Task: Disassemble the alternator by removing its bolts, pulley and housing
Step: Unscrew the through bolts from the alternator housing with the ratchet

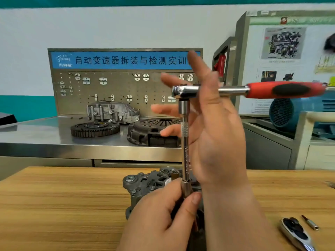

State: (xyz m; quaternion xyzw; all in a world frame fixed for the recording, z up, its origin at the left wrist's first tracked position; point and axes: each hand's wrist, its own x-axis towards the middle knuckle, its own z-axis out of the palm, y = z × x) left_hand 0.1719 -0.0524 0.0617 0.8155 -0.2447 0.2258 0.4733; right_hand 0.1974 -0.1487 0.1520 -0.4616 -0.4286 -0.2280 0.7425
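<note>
Now my left hand pinches the socket on the alternator on the table; my right hand is spread open beside the extension. Heavy, rigid casting, I judge: brace its body, pull the ratchet by its grip.

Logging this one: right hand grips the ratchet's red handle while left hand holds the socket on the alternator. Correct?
No. In the head view the right hand is open, fingers spread, beside the ratchet head; the red handle sticks out ungripped. The left hand does hold the socket on the alternator.
</note>
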